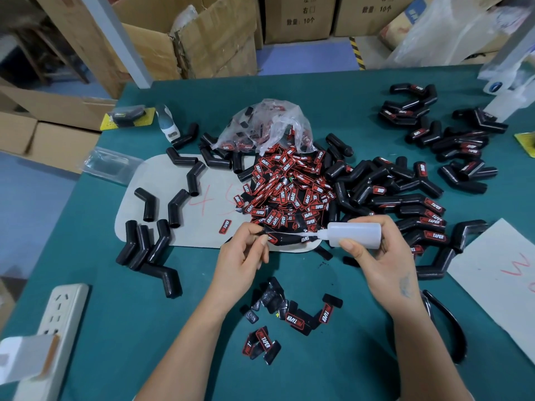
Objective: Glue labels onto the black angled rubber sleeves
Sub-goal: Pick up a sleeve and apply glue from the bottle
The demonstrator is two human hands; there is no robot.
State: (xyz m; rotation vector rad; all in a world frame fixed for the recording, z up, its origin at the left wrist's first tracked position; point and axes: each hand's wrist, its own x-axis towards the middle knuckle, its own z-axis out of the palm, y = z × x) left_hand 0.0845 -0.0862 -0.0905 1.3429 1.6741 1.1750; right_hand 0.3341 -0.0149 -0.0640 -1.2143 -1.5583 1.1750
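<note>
My left hand (246, 256) pinches a small black label (267, 236) between thumb and fingers, just above the table. My right hand (376, 250) grips a white glue bottle (354, 234) lying sideways, its thin nozzle pointing left at the label. Behind them lies a big heap of red-and-black labels (289, 189) spilling from a clear plastic bag (266, 125). Plain black angled sleeves (173, 206) lie on the left. Sleeves bearing labels (419, 215) are piled on the right.
The green table (130, 308) also holds loose labels (292, 316) near my forearms, a beige board (185, 235), a white power strip (60, 314) at the front left, a white sheet (498, 273) on the right and black pliers (445, 322). Cardboard boxes (202, 33) stand behind.
</note>
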